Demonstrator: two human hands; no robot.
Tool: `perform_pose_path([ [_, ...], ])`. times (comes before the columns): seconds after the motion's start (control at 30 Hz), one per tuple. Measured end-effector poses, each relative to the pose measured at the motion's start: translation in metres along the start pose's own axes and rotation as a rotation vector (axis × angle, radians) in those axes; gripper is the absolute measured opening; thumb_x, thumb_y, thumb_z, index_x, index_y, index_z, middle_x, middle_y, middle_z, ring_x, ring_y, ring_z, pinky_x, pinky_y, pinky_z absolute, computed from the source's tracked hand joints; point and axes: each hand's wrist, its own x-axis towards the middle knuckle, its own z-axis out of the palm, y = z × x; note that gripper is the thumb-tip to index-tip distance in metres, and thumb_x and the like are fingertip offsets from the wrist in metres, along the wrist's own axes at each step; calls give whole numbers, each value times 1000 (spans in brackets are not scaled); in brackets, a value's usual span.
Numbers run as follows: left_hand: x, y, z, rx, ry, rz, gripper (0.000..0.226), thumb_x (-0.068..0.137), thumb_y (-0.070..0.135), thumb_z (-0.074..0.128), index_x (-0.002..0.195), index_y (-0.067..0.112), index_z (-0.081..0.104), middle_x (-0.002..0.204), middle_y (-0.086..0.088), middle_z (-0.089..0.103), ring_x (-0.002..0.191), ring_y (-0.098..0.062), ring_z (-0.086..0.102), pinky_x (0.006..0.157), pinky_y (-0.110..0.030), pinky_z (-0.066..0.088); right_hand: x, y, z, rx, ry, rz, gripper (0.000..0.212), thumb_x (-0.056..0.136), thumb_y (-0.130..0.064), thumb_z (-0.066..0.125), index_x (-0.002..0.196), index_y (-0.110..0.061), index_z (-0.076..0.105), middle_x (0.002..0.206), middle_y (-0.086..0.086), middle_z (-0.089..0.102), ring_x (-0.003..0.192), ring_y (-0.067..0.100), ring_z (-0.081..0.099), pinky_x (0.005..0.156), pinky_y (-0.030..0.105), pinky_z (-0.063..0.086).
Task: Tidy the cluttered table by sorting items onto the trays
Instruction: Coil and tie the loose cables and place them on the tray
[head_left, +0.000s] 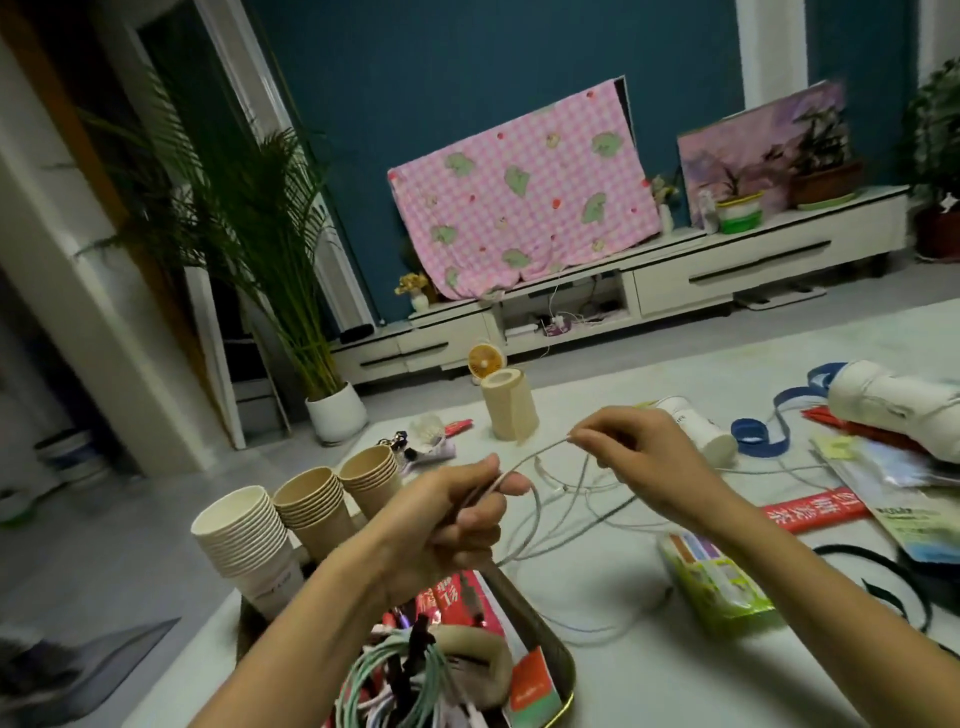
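Observation:
A thin white cable (558, 525) loops above the white table (649, 675). My left hand (457, 525) grips several gathered strands of it, fingers curled round them. My right hand (634, 457) pinches the cable's end between thumb and fingertips, held up to the right of the left hand. Below my left forearm lies a dark oval tray (563, 670) filled with coiled cables, a beige roll and red packets. Three stacks of paper cups (311, 514) stand on the tray's far left part.
A green packet (717, 582) lies right of the tray. Red packet (810, 512), leaflets (904, 499), a blue strap (779, 436), a white bottle (701, 431), a white cloth roll (893, 410) and a black band (883, 577) crowd the right. A beige paper roll (509, 405) stands further back.

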Motion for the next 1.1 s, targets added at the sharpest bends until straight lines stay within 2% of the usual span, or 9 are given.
perform_pose_path([
  [0.17, 3, -2, 22, -383, -203, -6, 31, 89, 26, 43, 64, 14, 55, 42, 7, 34, 28, -2, 28, 33, -15, 18, 6, 12, 17, 102, -32, 86, 14, 87, -19, 63, 75, -18, 69, 55, -12, 58, 51, -4, 48, 52, 11, 38],
  [0.3, -4, 27, 9, -554, -104, 173, 26, 91, 17, 38, 70, 12, 51, 40, 4, 35, 31, -2, 16, 32, -15, 16, 12, 16, 30, 114, -93, 108, 22, 92, -25, 53, 78, -25, 70, 49, -12, 51, 49, -1, 43, 51, 14, 34],
  [0.4, -16, 50, -7, -500, 16, 346, 22, 91, 15, 37, 79, 9, 56, 38, 2, 36, 33, -4, 12, 30, -19, 20, 16, 13, 31, 230, -89, 91, 25, 95, -23, 50, 81, -22, 71, 48, -12, 49, 46, -2, 41, 48, 9, 32],
  [0.57, -32, 70, -35, -764, -90, 572, 11, 86, 4, 50, 78, 5, 57, 43, 3, 41, 33, -3, 19, 33, -19, 21, 18, 17, 23, 287, -54, 144, 29, 96, -20, 47, 79, -11, 69, 44, -12, 44, 43, -1, 37, 44, 8, 29],
  [0.67, -19, 68, -28, -556, 112, 565, 10, 71, 5, 60, 77, 12, 55, 45, 8, 40, 32, -3, 20, 34, -14, 22, 20, 17, 16, 233, 15, 124, 42, 96, -31, 41, 79, -5, 69, 50, -8, 39, 45, 1, 35, 48, 11, 29],
  [0.77, 9, 54, -16, -443, 294, 486, 17, 92, 12, 41, 79, 15, 52, 48, 9, 51, 32, 0, 35, 37, -9, 28, 17, 5, 18, 56, 13, -99, 42, 94, -38, 37, 87, -10, 68, 51, -15, 48, 52, 1, 45, 52, 15, 32],
  [0.83, 20, 50, -14, -577, 301, 468, 31, 100, 19, 30, 80, 13, 54, 51, 6, 60, 36, 1, 48, 38, -11, 40, 13, -4, 22, -190, -3, -236, 41, 96, -39, 37, 93, -13, 68, 61, -18, 58, 59, 3, 53, 55, 20, 36],
  [0.97, 28, 50, -14, -694, 217, 496, 33, 101, 20, 28, 83, 9, 53, 67, -4, 71, 54, -13, 68, 45, -19, 53, 6, -13, 27, -762, -167, -318, 37, 98, -43, 29, 84, -22, 57, 86, -1, 66, 80, 21, 60, 60, 27, 27],
  [1.1, 43, 41, -8, -206, 314, 497, 32, 102, 20, 26, 86, 8, 50, 81, -10, 74, 71, -17, 72, 62, -25, 58, -2, -27, 36, -834, -326, -429, 37, 98, -42, 29, 78, -21, 52, 85, 1, 64, 81, 25, 58, 59, 30, 25],
])
